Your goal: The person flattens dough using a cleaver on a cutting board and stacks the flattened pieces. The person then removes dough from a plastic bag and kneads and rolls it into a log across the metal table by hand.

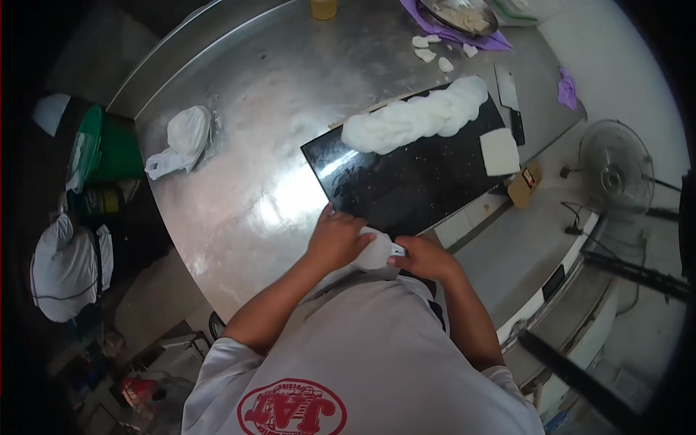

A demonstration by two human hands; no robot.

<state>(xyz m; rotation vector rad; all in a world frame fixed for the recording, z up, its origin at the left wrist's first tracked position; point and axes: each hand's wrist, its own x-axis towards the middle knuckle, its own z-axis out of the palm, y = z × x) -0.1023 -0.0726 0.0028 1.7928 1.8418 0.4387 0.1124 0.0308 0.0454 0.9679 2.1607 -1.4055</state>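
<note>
At the near edge of a black board (391, 192), my left hand (337, 239) has its thumb on a pale round piece (373, 252), which looks like a flat disc of dough. Its other fingers reach toward the board's corner. My right hand (424, 259) is closed on a small white object with a dark mark (397, 251), at the right side of the disc; its kind is unclear. Along the far side of the board lies a row of overlapping white dough rounds (417, 119). A folded white cloth (500, 152) rests at the board's right end.
Beyond the board are a knife (507, 90), dough scraps (423, 52) and a metal bowl (467, 16) on purple cloth. A white plastic bag (188, 134) lies at left on the steel table (246, 109). A fan (616, 163) stands right; a green bin (109, 148) stands left.
</note>
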